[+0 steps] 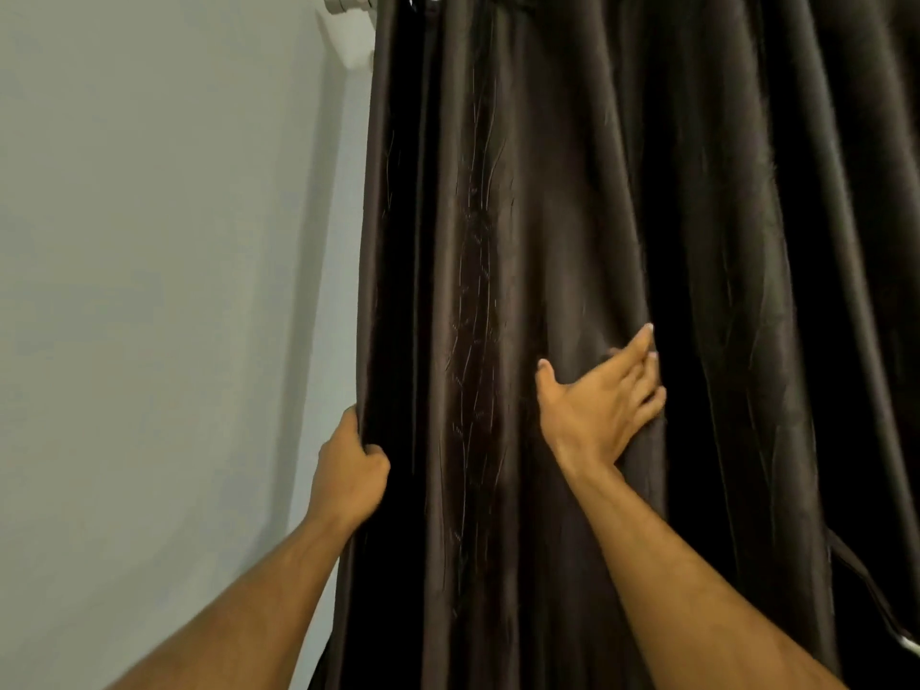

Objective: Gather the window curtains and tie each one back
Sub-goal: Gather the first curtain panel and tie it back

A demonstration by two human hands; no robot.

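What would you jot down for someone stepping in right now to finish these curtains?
Left hand: grips the wall-side edge of the dark curtain, fingers curled round the fabric.
Right hand: open, fingers spread flat against a fold further along the same curtain.
The curtain hangs from the rod in loose folds beside the wall.
A dark strap, perhaps the tie-back, hangs at the lower right.
Done: edge held, gathering barely begun.
Left: bunch the folds together, tie them back, then the other curtain.

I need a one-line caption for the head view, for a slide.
Left hand grips the dark curtain at its edge beside the wall; right hand presses spread fingers on its folds.
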